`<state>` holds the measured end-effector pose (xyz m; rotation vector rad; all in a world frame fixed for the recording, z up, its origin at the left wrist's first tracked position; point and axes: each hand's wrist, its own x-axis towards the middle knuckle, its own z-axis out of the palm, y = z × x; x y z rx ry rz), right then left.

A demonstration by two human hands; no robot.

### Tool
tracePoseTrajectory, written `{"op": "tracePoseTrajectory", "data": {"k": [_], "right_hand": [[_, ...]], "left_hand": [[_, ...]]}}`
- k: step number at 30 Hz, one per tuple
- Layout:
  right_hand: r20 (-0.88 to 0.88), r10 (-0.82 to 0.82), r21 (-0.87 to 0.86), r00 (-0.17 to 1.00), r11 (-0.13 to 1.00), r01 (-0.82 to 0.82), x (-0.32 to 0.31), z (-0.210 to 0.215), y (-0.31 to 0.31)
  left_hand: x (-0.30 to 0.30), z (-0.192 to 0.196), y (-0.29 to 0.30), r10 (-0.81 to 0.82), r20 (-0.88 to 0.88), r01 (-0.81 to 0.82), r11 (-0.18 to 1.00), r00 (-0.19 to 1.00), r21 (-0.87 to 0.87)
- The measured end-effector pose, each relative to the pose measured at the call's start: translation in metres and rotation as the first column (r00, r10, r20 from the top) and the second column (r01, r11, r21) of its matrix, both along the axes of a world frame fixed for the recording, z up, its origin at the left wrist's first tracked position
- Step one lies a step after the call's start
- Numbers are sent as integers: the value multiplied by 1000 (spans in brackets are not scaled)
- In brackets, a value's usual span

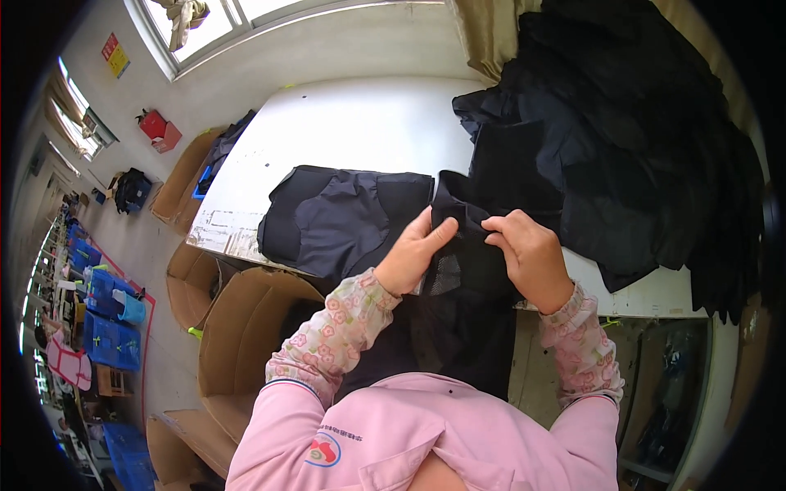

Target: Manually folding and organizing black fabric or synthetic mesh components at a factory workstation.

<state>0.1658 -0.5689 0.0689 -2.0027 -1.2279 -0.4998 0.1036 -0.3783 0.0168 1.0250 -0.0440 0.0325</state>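
Note:
A black garment (468,274) with a mesh panel hangs over the table's front edge toward my lap. My left hand (416,252) grips its upper edge, thumb on top and fingers hidden behind the cloth. Just to the right, my right hand (528,254) pinches the same edge between thumb and fingertips. The edge stands up in a loop between the two hands. Left of them a folded dark garment (340,217) lies flat on the white table (360,123). A large heap of black garments (610,139) covers the table's right side.
Open cardboard boxes (246,327) stand on the floor left of the table. Farther left are blue plastic crates (110,319) and a red box (158,131) by the wall. A window (217,24) and a beige curtain (487,37) are behind the table.

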Motion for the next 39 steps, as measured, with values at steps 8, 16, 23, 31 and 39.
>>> {"op": "tracePoseTrajectory", "data": {"k": [8,16,23,31,39], "right_hand": [[-171,235,-47,957,968,-246,3,24,-21],[-305,120,-158,945,972,-174,6,45,-21],[-582,253,397,773,918,-1,42,89,-19],[-640,463,630,613,774,73,21,105,-9],[-562,234,372,793,928,-10,23,1,31]], "left_hand": [[-12,0,57,51,186,-8,974,981,-226],[-15,33,76,51,144,-138,696,988,704],[-47,-90,93,-357,22,257,714,934,651],[-66,-122,-9,-356,79,350,810,931,-470],[-19,-62,-16,-116,171,206,621,978,-757]]}}
